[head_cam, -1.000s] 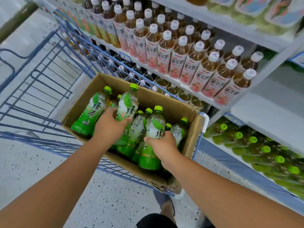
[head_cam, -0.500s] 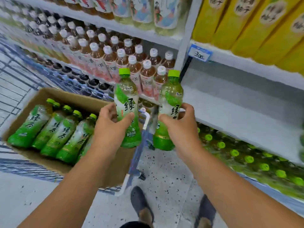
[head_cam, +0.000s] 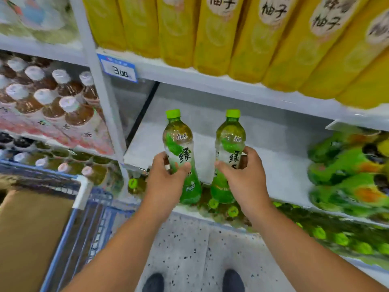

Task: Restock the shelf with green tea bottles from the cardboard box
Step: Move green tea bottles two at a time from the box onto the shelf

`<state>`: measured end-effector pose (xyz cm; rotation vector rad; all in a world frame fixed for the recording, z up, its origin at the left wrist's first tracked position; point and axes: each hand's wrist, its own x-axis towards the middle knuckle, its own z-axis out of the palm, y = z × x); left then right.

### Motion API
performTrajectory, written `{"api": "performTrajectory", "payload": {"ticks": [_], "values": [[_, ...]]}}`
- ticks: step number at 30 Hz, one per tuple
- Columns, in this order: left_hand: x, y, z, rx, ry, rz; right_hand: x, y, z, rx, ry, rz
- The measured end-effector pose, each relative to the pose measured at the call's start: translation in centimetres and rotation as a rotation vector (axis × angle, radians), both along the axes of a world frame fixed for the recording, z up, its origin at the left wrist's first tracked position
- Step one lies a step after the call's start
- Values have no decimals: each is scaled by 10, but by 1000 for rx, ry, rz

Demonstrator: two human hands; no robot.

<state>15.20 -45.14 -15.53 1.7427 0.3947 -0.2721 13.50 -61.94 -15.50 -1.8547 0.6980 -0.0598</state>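
White metal shop shelving [head_cam: 263, 144] ahead, over a pale speckled floor [head_cam: 189, 249]. On the top shelf, a row of tall yellow-labelled bottles [head_cam: 221, 39], with a blue-edged price tag reading 3.00 [head_cam: 119, 69] on the shelf edge below them. To the left, brown tea bottles with white caps and pink labels [head_cam: 61, 108]. Left hand [head_cam: 166, 182] curled round the waist of a clear plastic green tea bottle with a green cap and green-and-white label [head_cam: 179, 148], held upright. Right hand [head_cam: 242, 175] wrapped the same way round a second green-capped green tea bottle [head_cam: 230, 144], also upright, just beside the first and not touching it. Both bottles raised in front of the bare middle shelf, bases off its surface. At the shelf's right end, blurred green packs [head_cam: 347, 169]. Below, more green-capped bottles on the bottom shelf [head_cam: 231, 210]. Lower left, a brown cardboard box [head_cam: 31, 228] in a blue wire trolley [head_cam: 92, 218]. Two dark shoes [head_cam: 152, 282] at the bottom edge.
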Motion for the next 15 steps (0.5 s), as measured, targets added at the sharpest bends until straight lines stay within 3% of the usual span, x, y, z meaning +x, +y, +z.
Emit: {"api": "performTrajectory", "payload": {"ticks": [5, 15], "values": [[48, -33, -34, 35, -143, -148, 34, -34, -34, -43, -121, -77], [120, -72, -69, 38, -506, -256, 83, -52, -67, -198, -463, -120]]}}
